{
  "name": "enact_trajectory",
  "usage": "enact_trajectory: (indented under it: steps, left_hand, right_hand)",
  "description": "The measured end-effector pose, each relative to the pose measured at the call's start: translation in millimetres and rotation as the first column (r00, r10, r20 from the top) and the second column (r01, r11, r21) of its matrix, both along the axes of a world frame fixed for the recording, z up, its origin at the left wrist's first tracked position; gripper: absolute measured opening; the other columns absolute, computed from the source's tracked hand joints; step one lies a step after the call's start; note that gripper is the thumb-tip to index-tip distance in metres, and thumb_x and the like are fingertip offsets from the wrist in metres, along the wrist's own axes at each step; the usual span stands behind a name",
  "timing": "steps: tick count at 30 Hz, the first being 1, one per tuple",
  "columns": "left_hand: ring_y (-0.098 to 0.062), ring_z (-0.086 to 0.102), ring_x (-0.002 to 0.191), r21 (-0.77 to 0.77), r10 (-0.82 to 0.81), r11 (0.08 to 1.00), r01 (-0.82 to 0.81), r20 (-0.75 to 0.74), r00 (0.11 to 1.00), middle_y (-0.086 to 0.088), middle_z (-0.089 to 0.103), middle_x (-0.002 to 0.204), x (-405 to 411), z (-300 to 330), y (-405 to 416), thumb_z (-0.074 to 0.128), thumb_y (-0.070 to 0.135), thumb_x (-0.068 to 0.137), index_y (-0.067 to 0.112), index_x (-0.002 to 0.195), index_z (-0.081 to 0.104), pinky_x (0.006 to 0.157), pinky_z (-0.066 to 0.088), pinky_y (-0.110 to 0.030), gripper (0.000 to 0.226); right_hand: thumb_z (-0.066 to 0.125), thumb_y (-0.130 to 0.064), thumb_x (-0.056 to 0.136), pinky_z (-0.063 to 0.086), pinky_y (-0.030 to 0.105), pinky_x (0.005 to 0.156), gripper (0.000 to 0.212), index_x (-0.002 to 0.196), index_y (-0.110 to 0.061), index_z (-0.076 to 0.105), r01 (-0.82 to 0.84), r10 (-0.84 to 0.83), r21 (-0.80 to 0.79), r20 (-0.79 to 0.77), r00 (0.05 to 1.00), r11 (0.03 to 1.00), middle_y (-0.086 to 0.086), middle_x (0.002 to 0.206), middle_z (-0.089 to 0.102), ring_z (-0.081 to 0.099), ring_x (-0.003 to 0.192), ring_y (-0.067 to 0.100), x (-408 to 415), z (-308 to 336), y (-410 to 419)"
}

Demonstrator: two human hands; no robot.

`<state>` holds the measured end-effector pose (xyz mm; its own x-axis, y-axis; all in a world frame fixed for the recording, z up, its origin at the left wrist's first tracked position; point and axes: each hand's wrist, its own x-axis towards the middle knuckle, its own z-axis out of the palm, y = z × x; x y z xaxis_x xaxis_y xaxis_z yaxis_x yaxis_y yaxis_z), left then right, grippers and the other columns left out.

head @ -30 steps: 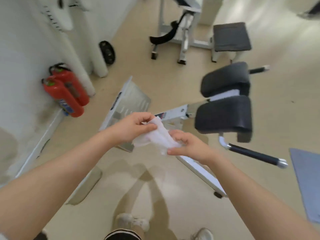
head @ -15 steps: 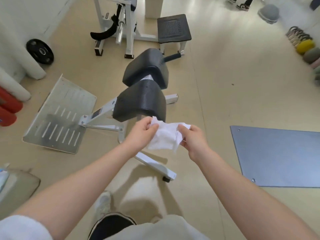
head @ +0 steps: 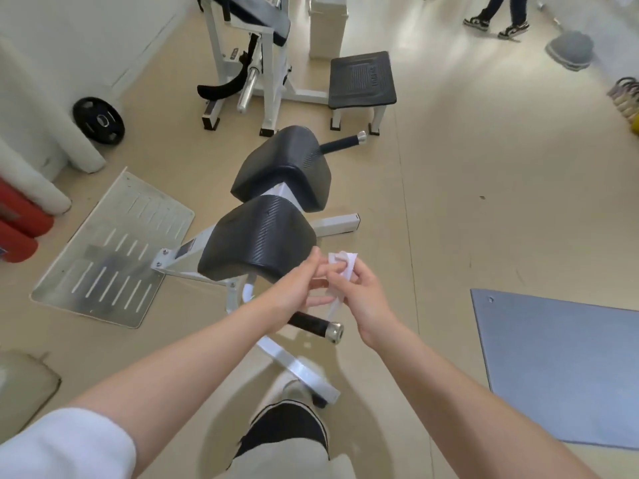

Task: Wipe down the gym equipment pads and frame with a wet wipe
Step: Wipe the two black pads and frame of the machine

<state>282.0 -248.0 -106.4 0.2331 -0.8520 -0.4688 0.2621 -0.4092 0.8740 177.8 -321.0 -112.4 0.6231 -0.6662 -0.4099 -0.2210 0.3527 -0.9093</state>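
A white wet wipe (head: 340,271) is bunched between both hands, just right of the near black pad (head: 259,240). My left hand (head: 301,288) holds its lower part with the fingers reaching in. My right hand (head: 359,292) grips the wipe from the right, fingers curled round it. The far black pad (head: 283,164) sits behind the near one. Both pads stand on a white frame (head: 301,371) with a black-grip handle (head: 311,323) below my hands and a second handle (head: 340,141) at the far side.
A metal foot plate (head: 103,254) lies on the floor at the left. Red fire extinguishers (head: 17,229) and a black weight plate (head: 98,119) are near the wall. Another white machine (head: 262,63) with a black step (head: 361,79) stands behind. A grey mat (head: 560,368) lies right. A person's legs (head: 501,15) show at the top.
The wipe was spread between my hands and is now folded into a narrower bundle with both hands close together. My view has moved nearer the bench.
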Motion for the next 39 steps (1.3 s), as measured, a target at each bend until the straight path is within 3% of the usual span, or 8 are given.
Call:
enact_trajectory:
  steps: [6, 18, 23, 26, 30, 33, 36, 39]
  left_hand:
    - [-0.015, 0.062, 0.102, 0.121, 0.177, 0.972, -0.2, 0.177, 0.968, 0.002, 0.063, 0.115, 41.7, 9.5, -39.6, 0.018, 0.05, 0.097, 0.025, 0.098, 0.07, 0.099, 0.044, -0.033, 0.058]
    - [-0.015, 0.056, 0.103, 0.225, 0.806, 0.502, -0.835, 0.229, 0.546, 0.0, 0.06, 0.114, 103.9, -51.6, -77.5, 0.04, 0.03, 0.096, 0.025, 0.097, 0.06, 0.094, 0.044, -0.033, 0.021]
    - [-0.011, 0.058, 0.103, 0.155, 0.843, 0.493, -0.856, 0.156, 0.514, 0.003, 0.065, 0.109, 90.2, -36.9, -136.1, 0.054, 0.027, 0.091, 0.02, 0.111, 0.062, 0.093, 0.044, -0.026, 0.022]
    - [-0.017, 0.061, 0.085, 0.211, 0.946, 0.324, -0.922, -0.048, 0.321, -0.004, 0.066, 0.092, 86.8, -30.0, -163.0, 0.052, 0.015, 0.093, 0.015, 0.089, 0.064, 0.081, 0.052, -0.026, 0.013]
    - [-0.023, 0.069, 0.08, 0.303, 0.882, 0.188, -0.934, -0.471, 0.025, -0.011, 0.069, 0.094, 81.9, -21.6, -186.7, 0.036, 0.036, 0.098, 0.01, 0.1, 0.06, 0.076, 0.055, -0.032, 0.036]
    - [-0.024, 0.067, 0.095, 0.277, 0.883, 0.148, -0.949, -0.469, 0.001, -0.012, 0.068, 0.105, 81.1, -22.2, -192.6, 0.042, 0.037, 0.096, 0.007, 0.112, 0.059, 0.084, 0.054, -0.033, 0.038]
    - [-0.016, 0.068, 0.085, 0.236, 0.95, 0.13, -0.963, -0.307, 0.054, -0.009, 0.069, 0.096, 80.7, -25.5, -190.9, 0.05, 0.01, 0.094, 0.007, 0.103, 0.061, 0.076, 0.056, -0.024, 0.015]
    - [-0.017, 0.066, 0.084, 0.193, 0.977, 0.072, -0.979, -0.212, 0.03, -0.008, 0.068, 0.091, 85.9, -31.6, -181.6, 0.051, 0.002, 0.091, 0.01, 0.093, 0.06, 0.075, 0.057, -0.024, 0.012]
  right_hand:
    - [0.045, -0.001, 0.092, 0.054, 0.026, 0.068, 0.027, 0.11, -0.013, 0.06, -0.097, 0.099, 0.027, -0.064, 0.993, 0.995, 0.009, 0.099, 0.067, 0.065, 0.084, 0.018, 43.7, -1.5, -56.8]
    - [0.054, 0.002, 0.088, 0.05, 0.027, 0.078, 0.016, 0.098, -0.008, 0.062, -0.576, 0.595, 0.156, -0.151, 0.789, 0.803, 0.002, 0.09, 0.064, 0.062, 0.086, 0.02, 190.9, -31.8, -166.5]
    - [0.051, 0.004, 0.089, 0.049, 0.011, 0.057, 0.018, 0.088, -0.01, 0.063, -0.858, 0.853, -0.053, -0.087, 0.514, 0.511, -0.005, 0.074, 0.059, 0.058, 0.059, -0.001, 221.3, -14.7, -221.7]
    - [0.053, 0.008, 0.085, 0.048, 0.012, 0.069, 0.027, 0.089, -0.013, 0.068, -0.902, 0.931, -0.292, -0.083, 0.355, 0.318, -0.007, 0.086, 0.063, 0.06, 0.075, -0.004, 229.8, -7.5, -253.3]
    - [0.042, 0.005, 0.08, 0.034, 0.003, 0.089, 0.037, 0.092, -0.013, 0.072, -0.829, 0.975, -0.559, -0.195, 0.107, -0.021, -0.001, 0.113, 0.058, 0.053, 0.102, -0.002, 229.2, -10.7, -275.1]
    - [0.041, 0.01, 0.084, 0.031, 0.017, 0.103, 0.04, 0.107, -0.007, 0.068, -0.788, 0.933, -0.544, -0.343, -0.105, -0.289, 0.006, 0.131, 0.051, 0.044, 0.12, 0.013, 230.6, -18.3, -285.4]
    - [0.049, -0.011, 0.079, 0.038, 0.008, 0.09, 0.032, 0.105, -0.017, 0.066, -0.87, 0.966, -0.439, -0.212, -0.145, -0.227, -0.002, 0.133, 0.046, 0.048, 0.115, 0.006, 228.5, -19.3, -286.1]
    - [0.061, -0.018, 0.079, 0.047, 0.013, 0.073, 0.034, 0.111, -0.024, 0.053, -0.989, 0.99, -0.057, -0.04, 0.136, 0.133, -0.002, 0.121, 0.056, 0.059, 0.096, 0.005, 235.4, -16.6, -271.0]
